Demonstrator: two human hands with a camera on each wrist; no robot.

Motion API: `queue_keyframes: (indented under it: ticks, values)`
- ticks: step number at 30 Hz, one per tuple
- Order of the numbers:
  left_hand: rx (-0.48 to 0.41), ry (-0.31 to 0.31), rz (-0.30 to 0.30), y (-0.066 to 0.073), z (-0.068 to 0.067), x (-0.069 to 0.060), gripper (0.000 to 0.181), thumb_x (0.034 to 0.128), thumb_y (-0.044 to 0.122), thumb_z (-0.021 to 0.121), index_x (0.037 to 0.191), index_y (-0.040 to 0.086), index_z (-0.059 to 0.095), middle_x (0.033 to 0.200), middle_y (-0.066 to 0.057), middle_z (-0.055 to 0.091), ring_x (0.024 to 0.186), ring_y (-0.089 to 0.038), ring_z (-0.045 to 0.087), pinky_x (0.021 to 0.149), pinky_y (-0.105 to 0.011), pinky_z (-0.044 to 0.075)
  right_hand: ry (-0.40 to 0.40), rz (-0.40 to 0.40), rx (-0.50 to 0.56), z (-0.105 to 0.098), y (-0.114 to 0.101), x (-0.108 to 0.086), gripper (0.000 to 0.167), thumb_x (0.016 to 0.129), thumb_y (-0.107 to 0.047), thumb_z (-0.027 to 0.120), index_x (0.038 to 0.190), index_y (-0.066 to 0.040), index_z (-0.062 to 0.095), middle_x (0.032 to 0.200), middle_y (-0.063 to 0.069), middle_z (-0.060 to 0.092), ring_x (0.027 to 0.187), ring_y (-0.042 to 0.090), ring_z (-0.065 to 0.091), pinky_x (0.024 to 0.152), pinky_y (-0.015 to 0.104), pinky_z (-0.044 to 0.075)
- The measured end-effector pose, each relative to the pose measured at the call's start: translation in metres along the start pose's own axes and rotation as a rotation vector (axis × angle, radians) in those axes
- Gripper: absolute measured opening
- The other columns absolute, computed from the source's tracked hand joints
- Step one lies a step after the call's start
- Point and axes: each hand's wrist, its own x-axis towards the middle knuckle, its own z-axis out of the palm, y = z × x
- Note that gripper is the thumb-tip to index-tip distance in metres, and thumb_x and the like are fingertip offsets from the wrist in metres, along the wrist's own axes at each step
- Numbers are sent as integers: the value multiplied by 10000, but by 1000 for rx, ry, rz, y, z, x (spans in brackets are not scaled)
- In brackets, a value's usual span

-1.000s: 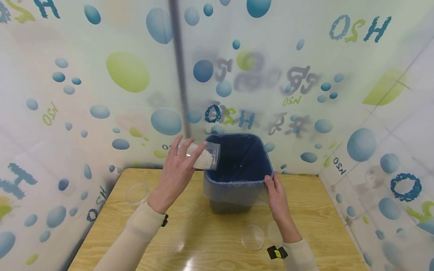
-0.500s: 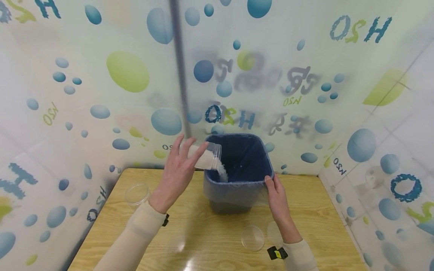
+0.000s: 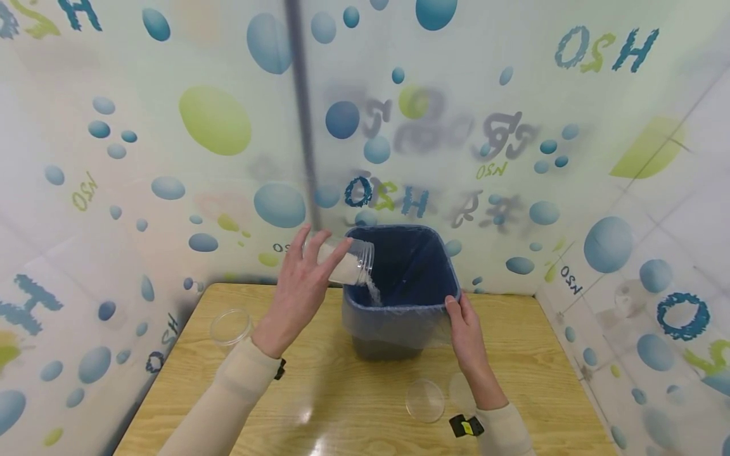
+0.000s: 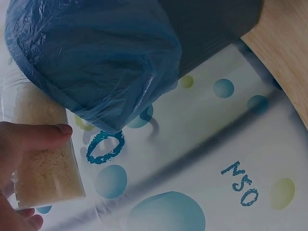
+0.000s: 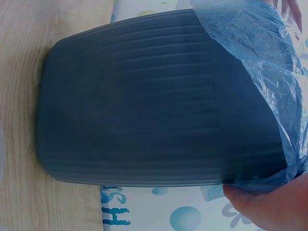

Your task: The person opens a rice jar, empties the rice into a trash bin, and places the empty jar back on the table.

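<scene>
My left hand (image 3: pixel 299 285) grips a clear jar (image 3: pixel 345 261) of white rice, tilted on its side over the left rim of a trash bin (image 3: pixel 388 351). Grains stream from the jar's mouth into the bin. In the left wrist view, the thumb lies across the jar wall with rice (image 4: pixel 48 173) behind it. The dark bin is lined with a thin blue bag (image 4: pixel 106 62) folded over its rim. At the bin's right front corner, my right hand (image 3: pixel 469 332) holds the rim and the bag. How far the rice fills the bin cannot be seen.
The bin stands on a wooden table (image 3: pixel 342 405). A clear round lid (image 3: pixel 425 400) lies before it, with a fainter disc (image 3: pixel 462 391) beside that. Another clear round piece (image 3: pixel 230 327) is at the left. A patterned curtain (image 3: pixel 217 120) closes off the back and sides.
My left hand has tipped the jar slightly further right and down. Rice began to pour, and its stream is thinner now than half a second ago. My right hand has stayed put.
</scene>
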Motion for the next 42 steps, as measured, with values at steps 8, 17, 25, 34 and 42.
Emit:
queue_keyframes:
  ticks: [8,17,25,34,42]
  values:
    - [-4,-9,5,1,1,0,763,881,-150,638,1524,240,512,1451,-215,452,1430,-530,322,1065,-657,413,-1,-21,13,0,2,1,624,1118,-426,396,1640,-108,272,1663,81,333,1520,257,320,1229,474,246]
    - [-6,-12,5,2,1,0,794,876,-184,603,1535,244,498,1464,-209,439,1453,-508,288,1086,-651,390,1,-15,9,0,1,1,632,1116,-432,399,1638,-97,275,1660,87,339,1517,257,324,1230,475,247]
    - [0,-30,5,2,0,0,827,861,-193,592,1551,249,475,1471,-206,427,1460,-510,277,1111,-647,367,-2,-15,2,0,1,1,634,1116,-434,397,1638,-98,273,1662,93,335,1519,276,322,1227,490,246]
    - [5,-29,12,3,0,-1,835,852,-196,581,1553,245,470,1470,-211,421,1455,-514,281,1111,-642,363,2,-24,0,0,0,0,621,1119,-415,403,1636,-94,280,1660,101,336,1521,284,321,1229,491,241]
    - [-32,16,-1,2,4,-2,852,803,-150,704,1543,196,464,1437,-239,449,1411,-508,350,1081,-598,420,3,-27,4,1,-2,0,613,1121,-393,409,1634,-83,279,1662,111,330,1525,290,311,1230,491,232]
